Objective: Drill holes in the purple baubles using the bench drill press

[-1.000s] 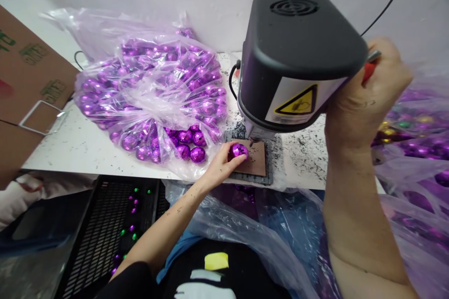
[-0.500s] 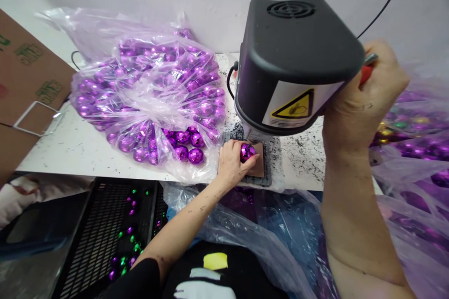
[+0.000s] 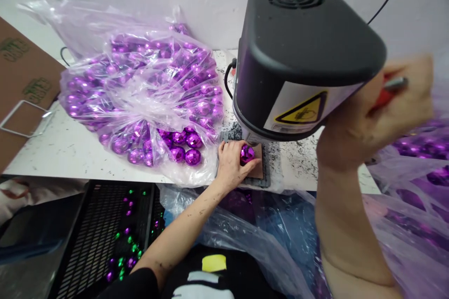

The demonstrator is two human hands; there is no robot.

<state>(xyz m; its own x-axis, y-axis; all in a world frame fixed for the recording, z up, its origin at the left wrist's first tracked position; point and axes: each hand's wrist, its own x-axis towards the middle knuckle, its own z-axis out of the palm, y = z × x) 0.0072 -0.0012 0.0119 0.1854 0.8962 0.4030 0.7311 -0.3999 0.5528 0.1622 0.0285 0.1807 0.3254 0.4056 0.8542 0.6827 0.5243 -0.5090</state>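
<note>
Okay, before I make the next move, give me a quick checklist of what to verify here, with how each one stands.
1. Left hand gripping a purple ball: ok.
2. Right hand closed on the red handle: ok, though the hand is blurred.
3. Left fingertips out from under the black machine: cannot tell, its housing overhangs the view.
4. Plastic bag apart from the brown pad: ok, it lies to the left.
5. White table free of dark specks: not ok, they are scattered over it.
</note>
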